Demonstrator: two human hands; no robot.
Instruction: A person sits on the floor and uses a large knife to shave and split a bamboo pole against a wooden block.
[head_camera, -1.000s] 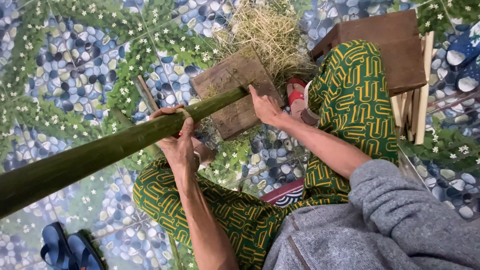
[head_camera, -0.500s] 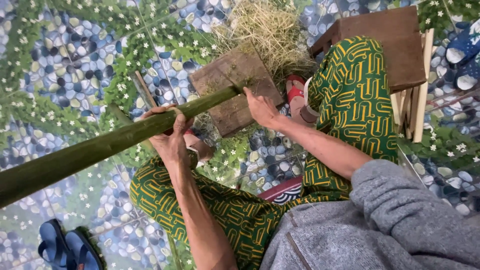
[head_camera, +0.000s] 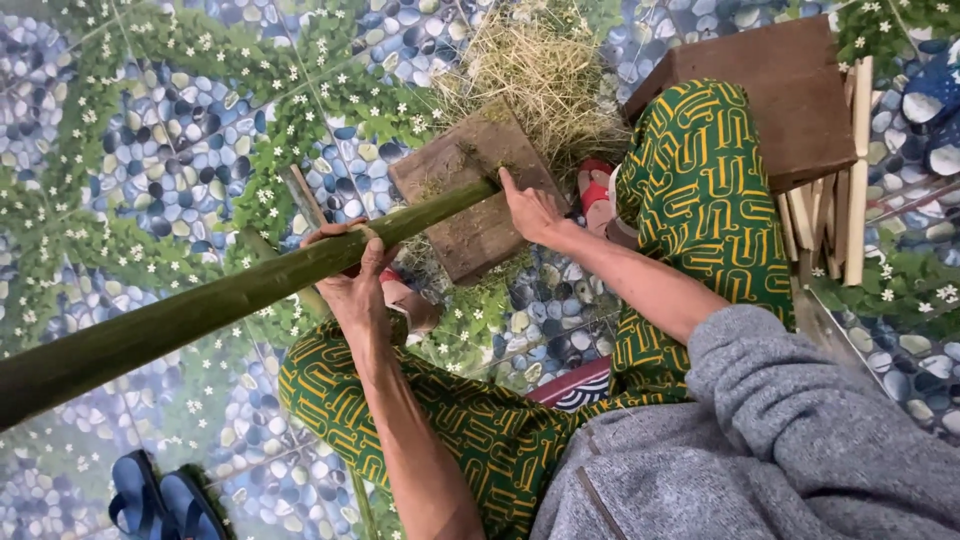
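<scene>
The wooden block (head_camera: 470, 195) lies on the floor (head_camera: 150, 140). A pile of shavings (head_camera: 540, 60) lies behind the block, a stool (head_camera: 790, 90) to its right, and a bamboo pole (head_camera: 220, 295) rests one end on the block, running off to its left.

- Floor (head_camera: 170, 150) was tiled, printed with blue and grey pebbles, green leaves and small white flowers.
- A heap of dry straw (head_camera: 540, 60) lay at the top centre.
- A brown wooden stool (head_camera: 790, 90) stood upper right, pale wooden slats (head_camera: 840, 210) leaning beside it.
- Blue sandals (head_camera: 160, 505) lay lower left.
- Lighting was even daylight.
</scene>
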